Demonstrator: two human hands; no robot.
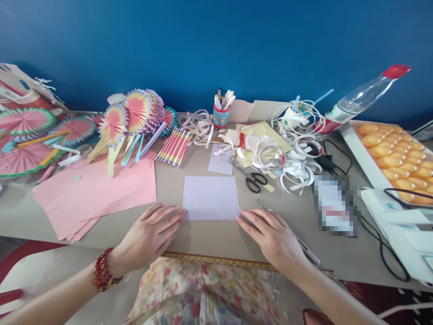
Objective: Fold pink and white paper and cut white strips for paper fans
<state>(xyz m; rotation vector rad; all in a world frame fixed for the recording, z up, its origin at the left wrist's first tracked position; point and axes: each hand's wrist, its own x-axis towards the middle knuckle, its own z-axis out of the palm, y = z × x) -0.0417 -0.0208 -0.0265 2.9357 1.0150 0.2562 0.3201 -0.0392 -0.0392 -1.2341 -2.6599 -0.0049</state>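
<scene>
A sheet of pale lavender paper (pixel 210 198) lies flat on the table in front of me. My left hand (pixel 152 231) rests palm down at its lower left corner, fingers stretched out and fingertips at the edge. At the lower right corner lies my right hand (pixel 272 237), likewise flat with its fingertips touching the paper's edge. Neither hand grips anything. A slim metallic tool (pixel 309 253) shows partly beneath the right hand; its kind is hidden. Scissors with black handles (pixel 256 181) lie beyond that hand. A smaller lavender piece (pixel 220 159) sits just behind the sheet.
Pink paper sheets (pixel 111 185) spread at left, below several pleated paper fans (pixel 137 108). A pleated striped strip (pixel 175 146) lies near the middle. Behind stand a pen cup (pixel 221 116) and curled paper scraps (pixel 297 174). At right are a tilted bottle (pixel 361 97) and a tray (pixel 353 135).
</scene>
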